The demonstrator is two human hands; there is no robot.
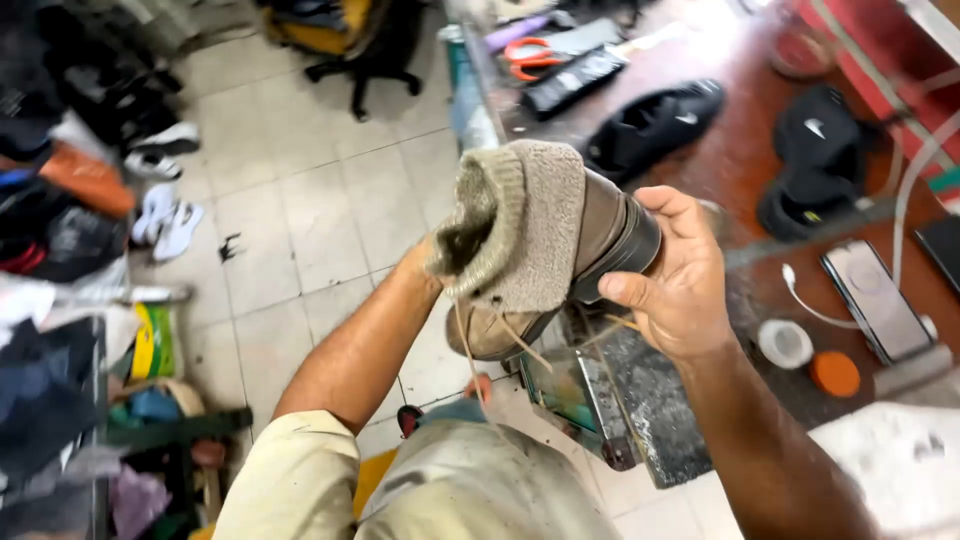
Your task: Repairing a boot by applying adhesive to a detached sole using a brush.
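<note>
My left hand [425, 262] inside brown boot [560, 250], my right hand [672, 270] gripping sole. Checking boot now. Next needs steady hold, slow turn.

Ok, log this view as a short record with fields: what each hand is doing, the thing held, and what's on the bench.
Left hand: pushed inside the boot, mostly hidden
Right hand: grip around the sole end
Held thing: brown leather ankle boot with grey knitted cuff, loose laces hanging
Bench: reddish-brown worktop with orange-handled scissors, black shoe, phone, orange round lid
Floor: pale tiles
</note>
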